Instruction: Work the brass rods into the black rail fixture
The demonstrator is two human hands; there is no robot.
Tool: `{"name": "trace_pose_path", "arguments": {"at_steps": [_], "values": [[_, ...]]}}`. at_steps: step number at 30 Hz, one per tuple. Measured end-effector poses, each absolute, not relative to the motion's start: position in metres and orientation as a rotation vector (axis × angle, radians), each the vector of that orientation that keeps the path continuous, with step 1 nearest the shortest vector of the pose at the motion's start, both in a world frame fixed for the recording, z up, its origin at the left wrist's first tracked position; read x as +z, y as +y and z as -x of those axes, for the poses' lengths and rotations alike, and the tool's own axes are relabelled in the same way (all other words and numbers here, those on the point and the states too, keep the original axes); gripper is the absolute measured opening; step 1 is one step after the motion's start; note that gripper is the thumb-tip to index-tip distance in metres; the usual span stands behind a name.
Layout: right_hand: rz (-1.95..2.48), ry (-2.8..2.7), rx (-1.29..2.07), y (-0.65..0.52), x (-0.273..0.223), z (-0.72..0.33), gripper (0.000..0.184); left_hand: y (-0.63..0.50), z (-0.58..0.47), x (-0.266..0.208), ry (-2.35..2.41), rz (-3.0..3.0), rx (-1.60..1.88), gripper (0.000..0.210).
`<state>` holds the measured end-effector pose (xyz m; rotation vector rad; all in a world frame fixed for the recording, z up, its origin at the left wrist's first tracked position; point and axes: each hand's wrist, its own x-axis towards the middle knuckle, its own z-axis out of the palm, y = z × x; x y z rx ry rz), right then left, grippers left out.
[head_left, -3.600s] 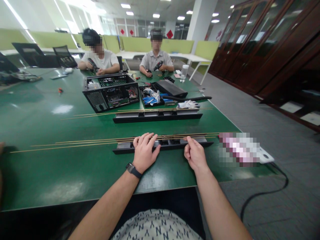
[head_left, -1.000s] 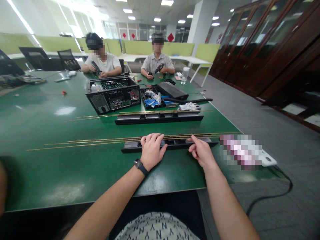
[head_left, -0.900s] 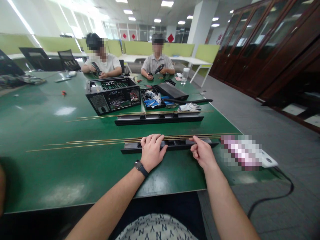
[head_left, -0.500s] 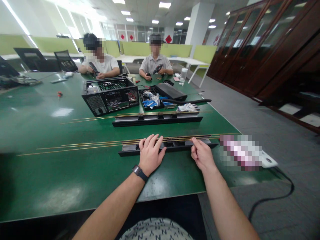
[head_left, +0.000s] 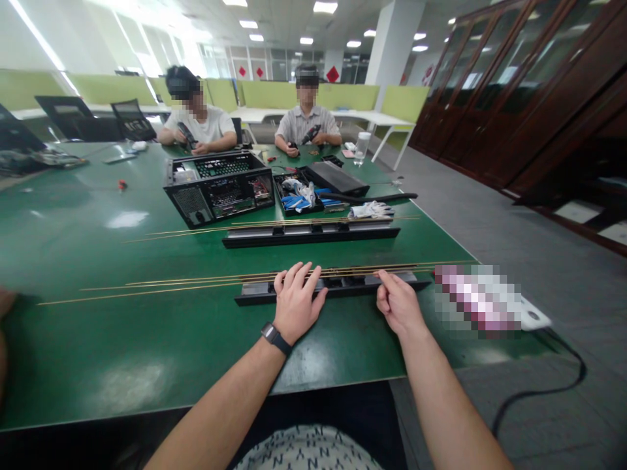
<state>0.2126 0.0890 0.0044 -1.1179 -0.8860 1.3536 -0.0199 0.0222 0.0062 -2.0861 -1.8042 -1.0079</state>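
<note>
Several long, thin brass-coloured rods (head_left: 161,288) lie across a black rail (head_left: 337,293) with a silvery inner channel, their left ends reaching far out over the table. My left hand (head_left: 300,299), with a watch on its wrist, rests flat over the rods and the rail, fingers spread. Further right, thumb and forefinger of my right hand (head_left: 398,300) are pinched at a rod above the rail; the other fingers are curled in. Beyond my hands a second black rail (head_left: 313,237) has similar thin rods (head_left: 196,230) lying along it.
An open black computer case (head_left: 220,189), a tray (head_left: 294,210) of blue and white items and a glove (head_left: 371,210) are behind the rails. A white power strip (head_left: 533,314) lies right. Two people sit opposite with tools. Another person's arm (head_left: 4,326) shows at the left edge.
My hands keep almost the same places on the rods. Another person's arm has come into view at the left edge. The view has shifted slightly.
</note>
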Motion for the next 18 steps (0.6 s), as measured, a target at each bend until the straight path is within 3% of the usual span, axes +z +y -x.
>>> {"name": "trace_pose_path", "arguments": {"at_steps": [18], "values": [[1.087, -0.869, 1.34, 0.087, 0.001, -0.215, 0.036, 0.012, 0.021, 0.011, -1.82, 2.103, -0.954, 0.04]]}}
